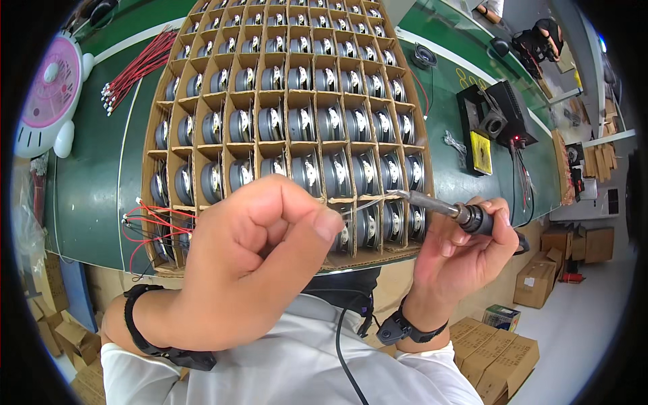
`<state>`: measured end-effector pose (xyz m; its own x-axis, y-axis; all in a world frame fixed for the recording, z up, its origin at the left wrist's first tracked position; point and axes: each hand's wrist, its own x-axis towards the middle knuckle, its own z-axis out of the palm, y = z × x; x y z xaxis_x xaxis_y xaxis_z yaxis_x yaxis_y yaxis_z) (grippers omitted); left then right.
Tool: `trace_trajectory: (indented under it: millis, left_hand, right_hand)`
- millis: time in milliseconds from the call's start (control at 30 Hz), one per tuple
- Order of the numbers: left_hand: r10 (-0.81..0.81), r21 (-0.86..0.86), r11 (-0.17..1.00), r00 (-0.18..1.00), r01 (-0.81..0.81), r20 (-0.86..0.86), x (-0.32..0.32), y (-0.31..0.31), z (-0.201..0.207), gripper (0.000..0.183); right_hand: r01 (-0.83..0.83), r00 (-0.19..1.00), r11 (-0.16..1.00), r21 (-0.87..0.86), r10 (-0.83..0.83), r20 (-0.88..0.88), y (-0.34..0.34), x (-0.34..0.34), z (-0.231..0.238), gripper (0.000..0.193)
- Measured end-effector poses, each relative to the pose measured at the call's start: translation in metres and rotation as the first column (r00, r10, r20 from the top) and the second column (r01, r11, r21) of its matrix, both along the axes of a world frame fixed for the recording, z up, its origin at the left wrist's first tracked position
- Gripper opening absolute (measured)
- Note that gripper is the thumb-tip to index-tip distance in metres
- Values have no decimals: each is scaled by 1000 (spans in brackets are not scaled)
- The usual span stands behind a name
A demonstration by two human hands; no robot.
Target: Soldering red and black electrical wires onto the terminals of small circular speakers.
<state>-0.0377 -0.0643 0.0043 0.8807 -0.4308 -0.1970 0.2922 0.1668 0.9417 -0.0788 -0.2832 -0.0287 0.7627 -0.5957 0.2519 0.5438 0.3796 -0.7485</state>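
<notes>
My left hand (pixel 250 250) is closed in a pinch on a thin strand of solder wire (pixel 364 205), which runs right from the fingertips. My right hand (pixel 466 256) grips a soldering iron (pixel 435 204) by its black handle. Its tip points left and meets, or nearly meets, the wire's end. Both are over the near rows of a cardboard divider tray (pixel 378 258), whose cells hold many small round speakers (pixel 336 172) standing on edge. Red and black wires (pixel 150 223) lie over the near left cells, partly hidden by my left hand.
Left on the green table (pixel 108 182) are a pink-and-white fan (pixel 57 74) and a red wire bundle (pixel 138 67). On the right stand a black soldering station (pixel 513 111), a yellow sponge (pixel 481 152) and a loose speaker (pixel 424 57). Cartons (pixel 499 354) are below; another person (pixel 540 44) is far right.
</notes>
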Motion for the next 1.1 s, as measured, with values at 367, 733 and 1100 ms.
trace_trajectory:
  millis: [367, 733, 1100]
  left_hand:
    - [-14, 7, 1000, 1000, 14, 16, 1, 2, -2, 12]
    - [-94, 66, 994, 995, 92, 33, 1, 4, 1, 12]
    - [59, -290, 949, 975, -122, -214, -5, -53, 7, 23]
  right_hand:
    - [11, 1000, 1000, 6, -11, 9, -1, -1, -1, 18]
    - [94, 996, 995, -36, -94, 3, 0, -2, -2, 24]
    - [77, 997, 598, -798, -60, 52, 33, -51, -11, 67]
